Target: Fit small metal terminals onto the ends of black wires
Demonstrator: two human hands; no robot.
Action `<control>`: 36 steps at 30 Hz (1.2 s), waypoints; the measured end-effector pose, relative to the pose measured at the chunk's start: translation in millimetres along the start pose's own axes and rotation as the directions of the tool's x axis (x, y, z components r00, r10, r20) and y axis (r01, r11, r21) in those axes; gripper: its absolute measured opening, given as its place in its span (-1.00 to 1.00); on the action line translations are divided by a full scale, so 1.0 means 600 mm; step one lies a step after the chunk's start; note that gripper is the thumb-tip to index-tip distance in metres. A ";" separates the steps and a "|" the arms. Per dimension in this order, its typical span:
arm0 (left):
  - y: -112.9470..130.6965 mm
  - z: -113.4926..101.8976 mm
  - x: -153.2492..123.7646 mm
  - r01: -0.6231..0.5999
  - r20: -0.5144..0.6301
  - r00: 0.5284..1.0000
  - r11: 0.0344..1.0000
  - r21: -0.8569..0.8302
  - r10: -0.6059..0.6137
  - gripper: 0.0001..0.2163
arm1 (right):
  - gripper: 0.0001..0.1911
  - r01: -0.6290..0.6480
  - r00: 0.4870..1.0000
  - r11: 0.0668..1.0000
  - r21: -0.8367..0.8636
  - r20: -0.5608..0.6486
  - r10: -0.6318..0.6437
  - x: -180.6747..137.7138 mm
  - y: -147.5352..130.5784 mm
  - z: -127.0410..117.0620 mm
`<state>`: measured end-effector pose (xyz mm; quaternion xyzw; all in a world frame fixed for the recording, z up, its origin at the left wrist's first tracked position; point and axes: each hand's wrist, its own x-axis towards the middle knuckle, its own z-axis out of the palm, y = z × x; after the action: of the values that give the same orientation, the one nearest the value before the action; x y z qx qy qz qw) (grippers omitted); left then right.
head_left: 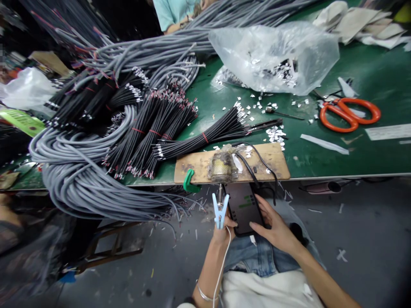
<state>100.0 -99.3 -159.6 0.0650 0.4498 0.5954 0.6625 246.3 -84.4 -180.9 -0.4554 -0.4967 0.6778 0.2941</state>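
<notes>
A black phone (pixel 245 208) with a lit screen rests over my lap, just below the table's front edge. My left hand (pixel 224 229) grips its lower left edge, thumb on the screen. My right hand (pixel 275 229) holds the phone's right side with fingers curled around it. A blue clothes peg (pixel 220 210) stands up beside my left hand, and a white cable (pixel 221 265) runs down along my left wrist. A black cable (pixel 266 169) leads from the phone up onto a wooden board (pixel 199 164).
The green table (pixel 369 141) carries large bundles of grey cables (pixel 80 171) and black wire bundles (pixel 150 132), a clear plastic bag (pixel 276 55) of small metal pieces, orange scissors (pixel 348 113) and scattered scraps. A green clamp (pixel 189 182) holds the board. Another person sits at the far side.
</notes>
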 end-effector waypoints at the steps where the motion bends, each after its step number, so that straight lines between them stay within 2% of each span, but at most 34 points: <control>1: 0.000 0.000 -0.001 0.010 0.008 1.000 1.000 0.004 -0.010 -0.41 | -0.25 0.003 1.000 1.000 -0.008 -0.013 -0.003 0.000 0.000 -0.001; 8: -0.006 -0.008 -0.003 0.024 -0.069 0.997 0.999 0.026 -0.022 -0.37 | -0.29 -0.005 0.998 0.999 -0.037 -0.064 0.003 0.003 0.003 -0.009; 14: -0.008 -0.008 -0.003 -0.001 -0.030 1.000 0.999 0.033 0.002 -0.40 | -0.28 -0.006 0.999 0.999 -0.033 -0.032 0.005 0.001 0.010 -0.012; 20: -0.006 0.001 -0.007 -0.023 -0.070 0.997 0.997 0.078 0.028 -0.53 | -0.30 0.008 1.000 0.999 -0.034 -0.022 -0.009 0.000 0.006 -0.011; 27: -0.006 0.006 -0.006 0.007 -0.136 0.991 1.000 0.023 -0.003 -0.59 | -0.34 0.038 0.998 0.998 -0.045 -0.038 -0.040 0.000 0.007 -0.003; 31: -0.005 0.003 -0.007 0.022 -0.090 0.996 0.999 0.025 -0.020 -0.54 | -0.40 0.021 0.991 1.000 -0.003 -0.130 -0.021 0.003 0.012 0.008; 36: -0.006 -0.009 -0.008 0.026 -0.035 0.999 0.999 0.042 -0.024 -0.42 | -0.42 0.030 0.991 0.999 0.041 -0.130 -0.025 0.004 0.003 0.012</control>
<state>99.6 -106.5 -162.3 0.0634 0.4744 0.5783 0.6606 238.8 -85.6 -183.0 -0.4853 -0.4682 0.6530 0.3447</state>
